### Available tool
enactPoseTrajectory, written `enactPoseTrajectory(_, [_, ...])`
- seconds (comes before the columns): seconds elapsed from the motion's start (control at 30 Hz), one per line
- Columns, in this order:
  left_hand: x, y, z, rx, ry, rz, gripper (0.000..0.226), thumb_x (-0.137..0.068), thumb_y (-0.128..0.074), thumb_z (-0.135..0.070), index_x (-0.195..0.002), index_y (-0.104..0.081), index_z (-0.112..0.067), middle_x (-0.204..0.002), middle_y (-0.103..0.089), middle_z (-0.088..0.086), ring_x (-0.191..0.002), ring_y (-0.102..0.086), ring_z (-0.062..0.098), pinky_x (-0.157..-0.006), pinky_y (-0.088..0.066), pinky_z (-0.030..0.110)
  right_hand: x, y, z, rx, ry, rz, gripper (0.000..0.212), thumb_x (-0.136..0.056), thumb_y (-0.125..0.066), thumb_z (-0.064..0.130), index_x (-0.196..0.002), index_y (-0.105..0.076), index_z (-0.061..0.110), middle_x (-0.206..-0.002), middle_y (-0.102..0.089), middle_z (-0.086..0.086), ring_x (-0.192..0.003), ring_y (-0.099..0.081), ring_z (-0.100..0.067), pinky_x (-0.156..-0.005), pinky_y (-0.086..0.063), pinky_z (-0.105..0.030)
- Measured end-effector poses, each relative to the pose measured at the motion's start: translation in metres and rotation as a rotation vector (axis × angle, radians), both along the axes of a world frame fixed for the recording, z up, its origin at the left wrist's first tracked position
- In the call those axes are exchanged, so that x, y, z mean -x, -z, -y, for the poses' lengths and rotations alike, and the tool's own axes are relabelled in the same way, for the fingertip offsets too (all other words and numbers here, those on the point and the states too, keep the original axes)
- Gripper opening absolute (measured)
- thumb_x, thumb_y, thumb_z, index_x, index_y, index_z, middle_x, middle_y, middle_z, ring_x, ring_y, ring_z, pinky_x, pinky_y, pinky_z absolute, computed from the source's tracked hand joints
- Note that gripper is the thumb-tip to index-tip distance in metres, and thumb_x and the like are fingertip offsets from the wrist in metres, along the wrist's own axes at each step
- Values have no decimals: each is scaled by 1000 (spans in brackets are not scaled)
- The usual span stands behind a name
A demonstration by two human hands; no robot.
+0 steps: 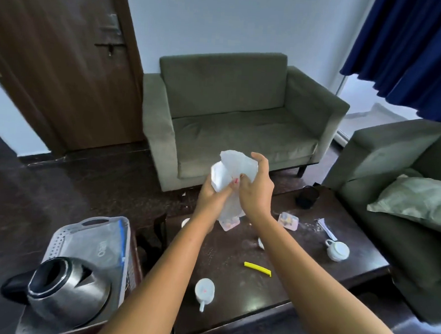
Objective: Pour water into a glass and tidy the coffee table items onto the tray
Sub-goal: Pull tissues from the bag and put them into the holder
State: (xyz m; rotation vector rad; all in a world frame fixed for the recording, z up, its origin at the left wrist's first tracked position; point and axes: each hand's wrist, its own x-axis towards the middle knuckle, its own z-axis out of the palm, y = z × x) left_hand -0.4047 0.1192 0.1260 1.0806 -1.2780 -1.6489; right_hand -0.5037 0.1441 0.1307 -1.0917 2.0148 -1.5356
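Both my hands hold a crumpled white plastic bag (236,167) up above the dark coffee table (233,290). My left hand (213,192) grips its lower left part. My right hand (258,186) pinches its right side, thumb raised. On the table lie a white cup on its side (204,291), a white sugar pot (337,251), a yellow clip (257,268), a pink packet (288,220) and another pink packet (228,224) partly hidden behind my arms. The white tray (65,238) with a clear bag in it sits on a side table at left, behind a steel kettle (65,286).
A black mesh holder (307,197) stands at the table's far edge, and a torn sachet (326,227) lies near the sugar pot. A green sofa (232,116) faces me; an armchair with a cushion (417,200) is close on the right.
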Motion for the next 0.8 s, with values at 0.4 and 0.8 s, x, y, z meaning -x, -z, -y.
enactPoseTrajectory(0.4, [98, 39, 78, 93, -400, 441, 25, -87, -62, -33, -89, -65, -8, -99, -61, 9, -87, -58, 27, -73, -40, 28, 73, 19, 38, -101, 72, -165, 45, -87, -49, 15, -120, -40, 44, -93, -57, 17, -81, -58, -11, -67, -45, -28])
enactPoseTrajectory(0.8, [182, 26, 110, -236, -87, -198, 44, -92, -52, -47, -118, -63, -13, -113, -69, 9, -105, -66, 27, -92, -52, 40, 131, 28, 88, -45, -143, -121, 63, -86, -47, 7, -140, -36, 38, -127, -62, 2, -113, -58, -12, -91, -43, -18])
